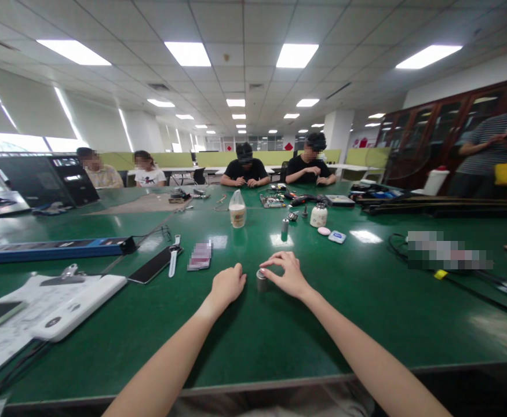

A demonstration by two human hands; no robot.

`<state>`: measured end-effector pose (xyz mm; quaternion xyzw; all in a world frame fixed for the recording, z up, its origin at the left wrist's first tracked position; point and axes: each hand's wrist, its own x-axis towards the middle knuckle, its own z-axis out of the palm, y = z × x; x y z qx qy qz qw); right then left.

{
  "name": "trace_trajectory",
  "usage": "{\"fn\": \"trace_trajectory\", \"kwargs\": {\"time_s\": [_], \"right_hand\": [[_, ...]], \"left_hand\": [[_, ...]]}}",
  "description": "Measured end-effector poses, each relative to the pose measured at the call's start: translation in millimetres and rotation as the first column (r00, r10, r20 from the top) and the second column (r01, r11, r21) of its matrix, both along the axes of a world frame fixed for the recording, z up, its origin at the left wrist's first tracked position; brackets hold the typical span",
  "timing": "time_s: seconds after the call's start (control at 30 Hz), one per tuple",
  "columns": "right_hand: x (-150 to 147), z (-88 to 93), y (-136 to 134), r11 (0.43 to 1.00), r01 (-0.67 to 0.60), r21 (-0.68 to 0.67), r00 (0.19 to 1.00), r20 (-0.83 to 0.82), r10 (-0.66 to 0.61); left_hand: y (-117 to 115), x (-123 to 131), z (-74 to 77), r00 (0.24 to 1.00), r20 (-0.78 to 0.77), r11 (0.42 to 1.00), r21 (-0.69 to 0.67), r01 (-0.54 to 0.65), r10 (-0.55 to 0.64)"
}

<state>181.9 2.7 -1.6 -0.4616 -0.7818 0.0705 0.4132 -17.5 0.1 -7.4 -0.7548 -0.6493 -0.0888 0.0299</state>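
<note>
Bare forearms (172, 347) reach in from five and seven o'clock over a glossy green tabletop (270, 347), and between the two hands stands a short, silver-grey metal cylinder (262, 282). From where I stand, its long axis looks upright. It lies at about nine o'clock from the right hand (288, 275), clearly the nearer one: thumb and forefinger arch over to its top, their tips at the rim, though I cannot tell how firmly they press. To the left hand (230, 285) it sits at three o'clock, a small gap away; those fingers look curled in, mostly hidden, so whether they are closed or hold anything I cannot tell. Towards one o'clock from the cylinder, well apart, another upright grey metal cylinder (285, 226) stands, short of a white, round-bodied jar (318, 216).
</note>
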Motion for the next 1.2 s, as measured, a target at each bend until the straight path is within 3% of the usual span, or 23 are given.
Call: {"fn": "trace_trajectory", "kwargs": {"time_s": [0.17,0.3,0.43,0.63,0.8,1.03,1.2], "right_hand": [[-3.1,1.0,1.5,0.999,-0.021,0.028,0.999,-0.035,0.021],[5.2,-0.4,12.3,0.999,0.041,0.035,0.995,-0.096,-0.038],[20.3,-13.2,25.7,0.990,0.119,-0.076,0.992,0.043,-0.116],[27.8,-30.0,35.2,0.960,0.167,-0.223,0.969,0.218,-0.118],[26.5,-28.8,35.8,0.954,0.199,-0.223,0.973,0.159,-0.166],[26.6,-27.0,34.8,0.965,0.144,-0.218,0.977,0.187,-0.104],[20.0,-17.3,32.0,0.973,0.161,-0.168,0.987,0.018,-0.160]], "left_hand": [[-0.1,-0.3,-0.5,1.000,0.012,1.000,-0.010,0.000,0.000],[0.1,-0.3,-0.9,1.000,0.008,1.000,-0.009,-0.002,0.002],[0.4,-0.2,-0.5,1.000,0.009,1.000,-0.014,-0.006,0.006],[-1.3,0.1,1.8,1.000,0.019,1.000,-0.029,-0.009,0.009],[-1.9,0.5,2.9,1.000,0.009,1.000,-0.026,-0.012,0.012],[-1.4,0.3,4.3,1.000,0.005,0.999,-0.034,-0.014,0.014],[-0.6,-0.2,3.2,1.000,0.002,0.999,-0.040,-0.009,0.009]]}}
